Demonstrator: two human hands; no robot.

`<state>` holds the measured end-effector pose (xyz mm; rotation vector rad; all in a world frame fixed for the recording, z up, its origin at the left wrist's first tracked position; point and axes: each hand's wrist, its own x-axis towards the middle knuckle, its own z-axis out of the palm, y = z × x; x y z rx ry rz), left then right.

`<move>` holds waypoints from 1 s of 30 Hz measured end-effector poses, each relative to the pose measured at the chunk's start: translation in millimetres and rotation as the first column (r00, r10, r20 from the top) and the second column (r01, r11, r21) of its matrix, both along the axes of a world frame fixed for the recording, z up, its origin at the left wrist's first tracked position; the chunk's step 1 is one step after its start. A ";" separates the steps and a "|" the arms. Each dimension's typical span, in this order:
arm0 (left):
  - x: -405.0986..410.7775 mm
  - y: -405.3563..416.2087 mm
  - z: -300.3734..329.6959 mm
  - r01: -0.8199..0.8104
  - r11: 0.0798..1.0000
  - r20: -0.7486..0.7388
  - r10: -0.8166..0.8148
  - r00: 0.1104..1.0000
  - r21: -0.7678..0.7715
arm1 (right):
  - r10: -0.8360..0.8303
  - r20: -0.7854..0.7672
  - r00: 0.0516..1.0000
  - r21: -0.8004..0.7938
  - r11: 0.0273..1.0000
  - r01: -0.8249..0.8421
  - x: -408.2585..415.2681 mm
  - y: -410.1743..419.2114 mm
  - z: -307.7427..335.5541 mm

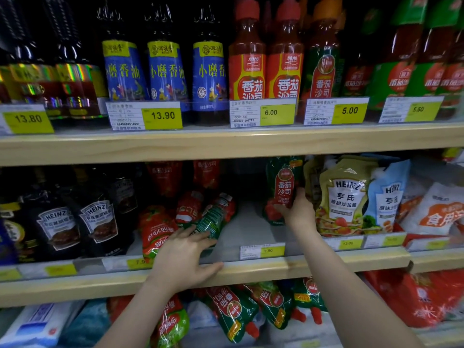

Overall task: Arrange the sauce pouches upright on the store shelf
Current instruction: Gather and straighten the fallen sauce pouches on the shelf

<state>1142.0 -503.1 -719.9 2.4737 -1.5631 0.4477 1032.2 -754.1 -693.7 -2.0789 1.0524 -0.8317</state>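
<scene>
On the middle shelf (251,268) a green and red ketchup pouch (282,182) stands upright, and my right hand (298,209) grips its lower right side. Left of it, a green pouch (213,217) lies flat beside a red pouch (155,229) that also lies on its side. My left hand (183,257) rests with fingers spread on the near end of the lying green pouch, thumb along the wooden shelf edge. Two red pouches (185,177) stand further back in the dark.
Yellow and blue Heinz pouches (346,194) stand right of the held pouch. Dark Heinz pouches (98,222) stand at the left. Bottles (208,76) fill the upper shelf. More pouches (233,312) lie on the lower shelf. Price tags (262,250) line the shelf fronts.
</scene>
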 end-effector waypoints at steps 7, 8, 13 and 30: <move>-0.2 1.3 0.1 0.009 1.000 0.002 -0.009 1.000 -0.017 | 0.032 0.023 0.999 0.022 0.999 -0.032 -6.3 3.5 0.1; -0.2 1.8 1.0 0.005 1.000 -0.010 -0.005 1.000 -0.021 | 0.029 0.012 0.999 0.007 1.000 -0.029 -10.7 8.3 1.9; 2.6 14.0 4.4 0.023 0.987 -0.076 -0.036 0.996 -0.161 | 0.177 -0.032 0.984 -0.272 0.945 -0.179 -28.8 60.7 -3.2; 25.2 70.2 -17.7 0.009 0.971 -0.020 -0.014 1.000 -0.239 | 0.691 -0.522 0.499 -0.046 0.562 -0.826 69.7 108.8 -11.3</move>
